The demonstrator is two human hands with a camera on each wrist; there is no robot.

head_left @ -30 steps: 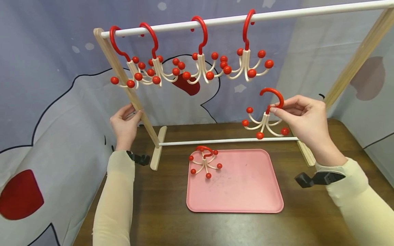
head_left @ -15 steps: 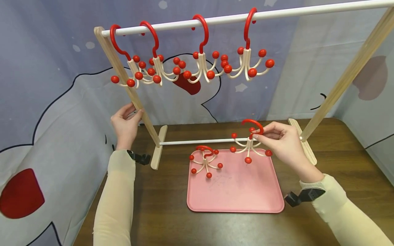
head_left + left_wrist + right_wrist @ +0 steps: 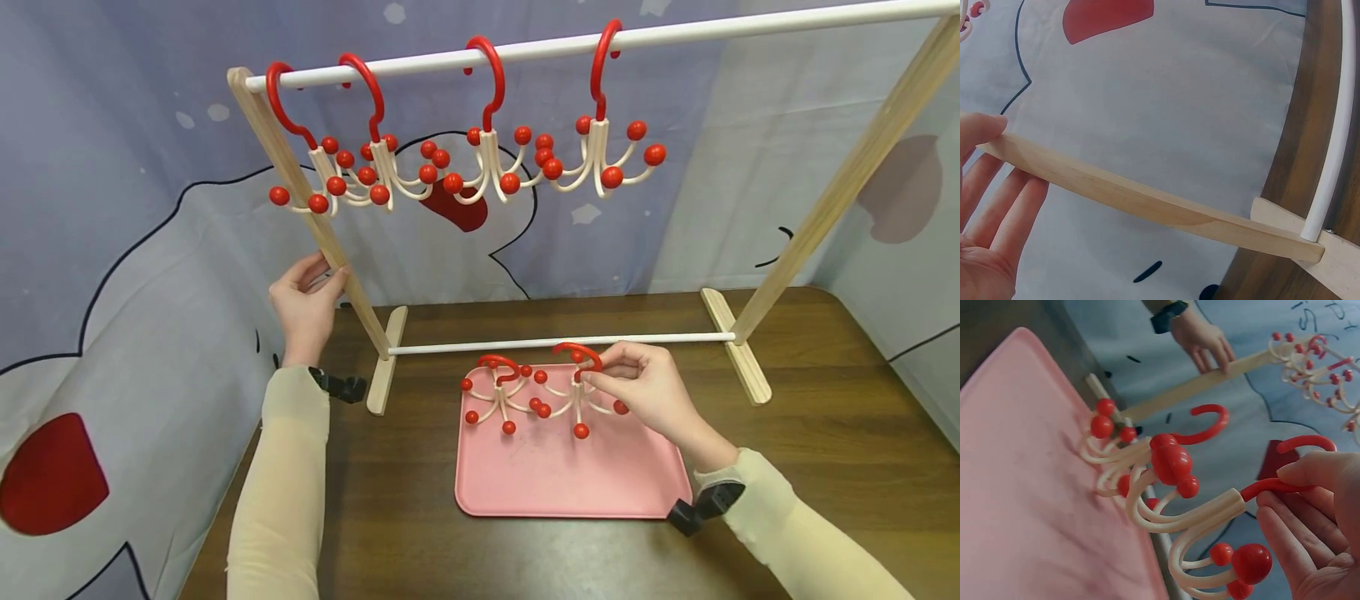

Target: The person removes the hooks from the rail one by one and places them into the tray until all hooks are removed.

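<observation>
My right hand (image 3: 654, 390) pinches the red hook of a hanger (image 3: 577, 394) with cream curved arms and red ball tips. It is upright over the right part of the pink tray (image 3: 570, 492); whether its arms touch the tray I cannot tell. Close on its left, a matching hanger (image 3: 499, 400) stands on the tray with its hook up. At the left, my left hand (image 3: 306, 304) grips the wooden post (image 3: 358, 304) of a rack. The left wrist view has the thumb on one side of this post (image 3: 1147, 203) and the fingers on the other.
Several like hangers (image 3: 490, 158) hang by their hooks from the rack's white top bar (image 3: 720, 33). A lower white rod (image 3: 450, 347) runs behind the tray. The rack's right post (image 3: 847, 183) slants up at the right. A patterned curtain (image 3: 585, 258) backs the brown table (image 3: 390, 517).
My right hand has brought the hanger down and to the left, from in front of the rack to over the tray beside the other hanger. The left hand has stayed on the post.
</observation>
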